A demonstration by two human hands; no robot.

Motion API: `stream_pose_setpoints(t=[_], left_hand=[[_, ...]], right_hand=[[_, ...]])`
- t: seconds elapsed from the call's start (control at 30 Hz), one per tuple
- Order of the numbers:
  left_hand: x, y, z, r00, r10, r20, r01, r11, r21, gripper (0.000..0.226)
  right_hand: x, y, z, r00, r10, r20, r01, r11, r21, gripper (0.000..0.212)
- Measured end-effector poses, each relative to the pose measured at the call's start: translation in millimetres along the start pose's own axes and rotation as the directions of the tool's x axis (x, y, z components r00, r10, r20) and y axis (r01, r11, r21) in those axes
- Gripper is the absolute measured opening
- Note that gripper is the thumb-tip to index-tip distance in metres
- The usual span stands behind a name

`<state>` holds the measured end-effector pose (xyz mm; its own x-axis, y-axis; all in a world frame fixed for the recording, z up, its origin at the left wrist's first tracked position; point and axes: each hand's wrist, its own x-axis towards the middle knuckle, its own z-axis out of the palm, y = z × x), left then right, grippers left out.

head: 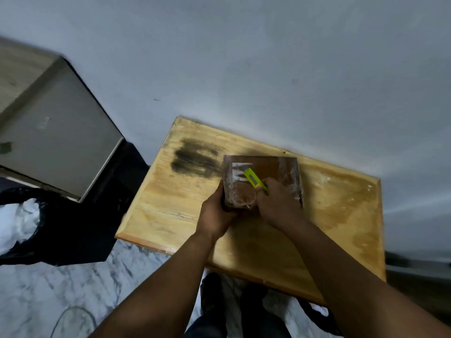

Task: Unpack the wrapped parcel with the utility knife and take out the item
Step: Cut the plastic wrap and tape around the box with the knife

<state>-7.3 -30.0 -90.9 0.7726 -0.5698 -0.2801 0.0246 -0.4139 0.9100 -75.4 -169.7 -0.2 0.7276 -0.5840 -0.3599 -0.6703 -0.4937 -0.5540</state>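
1. Brown and shiny with clear film, the parcel (pixel 262 181) lay flat on the wooden table (pixel 341 215), directly ahead of both hands and touching each of them.
2. Left hand (pixel 217 215) was clamped around the parcel's near left corner, fingers curled under the edge, thumb side up, pinning it down.
3. Right hand (pixel 280 206) was closed around the yellow-green utility knife (pixel 255 182), the handle running out of the fist and pointing away and to the left, across the parcel's top face.
4. The blade tip itself was too small and blurred to make out; I could not tell whether it had bitten into the wrap or only rested on it.
5. Here was the relation that mattered: the parcel stretched away from the knife hand, and the knife lay at a slant over its near-left part, close to a pale label (pixel 238 168).
6. The steadying hand sat just beside the knife, to its left and slightly nearer the person, which I judged a risk if the cut were drawn back that way.
7. The wrap looked whole to me, so the slitting seemed barely begun and the item remained hidden inside.
8. A dark smudge (pixel 195 159) marked the table beyond the left hand, clear of the work.
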Motion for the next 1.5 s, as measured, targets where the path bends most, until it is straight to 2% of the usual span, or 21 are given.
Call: stream_pose_setpoints(t=[0.13, 0.3, 0.4, 0.77, 1.07, 1.23, 1.4, 1.5], left_hand=[[-1, 7, 5, 0.999, 0.008, -0.032, -0.007, 0.999, 0.046, 0.079], [-1, 5, 12, 0.997, 0.018, -0.079, -0.019, 1.0, -0.008, 0.065], [-3, 7, 13, 0.996, 0.01, -0.093, -0.012, 1.0, -0.026, 0.069], [2, 0, 18, 0.995, 0.002, -0.099, 0.005, 0.998, 0.07, 0.08], [2, 0, 21, 0.992, 0.031, -0.124, -0.021, 0.996, 0.085, 0.077], [3, 2, 20, 0.993, 0.024, -0.119, -0.013, 0.996, 0.093, 0.072], [4, -2, 24, 0.994, 0.014, -0.112, -0.003, 0.995, 0.1, 0.066], [5, -3, 24, 0.995, 0.016, -0.103, -0.005, 0.994, 0.109, 0.07]], right_hand=[[15, -17, 6, 1.0, -0.007, 0.024, 0.009, 0.995, -0.095, 0.029], [27, -34, 6, 0.999, -0.037, 0.029, 0.042, 0.979, -0.197, 0.032], [30, -43, 6, 0.998, -0.044, 0.037, 0.051, 0.973, -0.226, 0.036], [29, -67, 3, 0.995, -0.058, 0.079, 0.085, 0.907, -0.413, 0.033], [28, -76, 6, 0.995, 0.018, 0.095, 0.022, 0.914, -0.404, 0.03], [20, -78, 10, 0.994, 0.065, 0.086, -0.025, 0.917, -0.398, 0.036], [14, -79, 9, 0.992, 0.057, 0.116, -0.004, 0.911, -0.411, 0.037], [14, -80, 9, 0.99, 0.06, 0.13, 0.004, 0.897, -0.442, 0.036]])
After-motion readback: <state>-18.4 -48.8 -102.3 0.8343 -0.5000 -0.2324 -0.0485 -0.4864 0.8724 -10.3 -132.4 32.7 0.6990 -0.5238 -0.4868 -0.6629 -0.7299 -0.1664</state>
